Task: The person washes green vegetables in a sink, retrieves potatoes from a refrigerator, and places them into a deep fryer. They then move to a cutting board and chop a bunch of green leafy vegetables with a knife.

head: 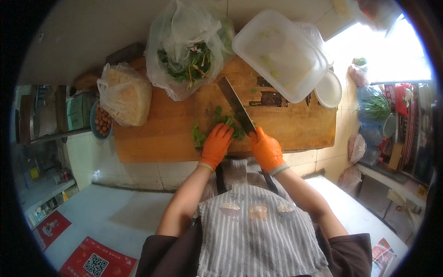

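Observation:
My right hand (266,147), in an orange glove, grips a cleaver (237,105) whose blade points up and left over a wooden cutting board (166,138). My left hand (217,142), gloved the same way, presses on leafy green herbs (199,135) just left of the blade. Some herbs lie beneath and beside its fingers; part of the bunch is hidden by the hand. Green bits show on both sides of the blade's near end.
Behind the board's middle stands an open plastic bag of greens (183,65). A translucent plastic tub (282,57) and a round white lid or dish (328,89) are at the back right. At left are a bagged pale food (126,93) and a bowl of eggs (103,121).

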A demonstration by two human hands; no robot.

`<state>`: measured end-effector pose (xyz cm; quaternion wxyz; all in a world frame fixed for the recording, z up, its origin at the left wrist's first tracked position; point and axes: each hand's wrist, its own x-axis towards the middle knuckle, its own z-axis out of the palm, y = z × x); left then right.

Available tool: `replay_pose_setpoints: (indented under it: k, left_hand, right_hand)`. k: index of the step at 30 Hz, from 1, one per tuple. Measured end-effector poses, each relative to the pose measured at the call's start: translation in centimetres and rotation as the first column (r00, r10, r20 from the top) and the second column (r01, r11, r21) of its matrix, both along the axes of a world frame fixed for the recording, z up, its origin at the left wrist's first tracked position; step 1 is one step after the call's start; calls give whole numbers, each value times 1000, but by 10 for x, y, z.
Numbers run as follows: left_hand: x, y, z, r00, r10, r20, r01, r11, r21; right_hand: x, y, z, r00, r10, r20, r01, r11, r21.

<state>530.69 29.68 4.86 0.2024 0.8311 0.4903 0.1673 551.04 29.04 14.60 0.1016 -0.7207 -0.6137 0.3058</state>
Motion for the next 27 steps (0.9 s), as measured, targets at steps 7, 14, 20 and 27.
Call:
replay_pose_setpoints:
  k: [7, 14, 20, 27]
  left_hand:
    - [6, -8, -6, 995, 89, 52, -90, 996, -1]
    - [4, -12, -12, 994, 63, 84, -60, 997, -39]
    - [1, -5, -8, 992, 38, 124, -29, 997, -72]
    - [2, -6, -12, 990, 58, 128, -49, 996, -79]
  right_hand:
    - [12, -38, 10, 995, 89, 53, -79, 981, -176]
    - [-9, -20, -4, 998, 53, 19, -49, 982, -183]
    - [-19, 9, -8, 995, -101, -12, 97, 977, -191]
    - [-2, -28, 3, 998, 53, 17, -50, 988, -145]
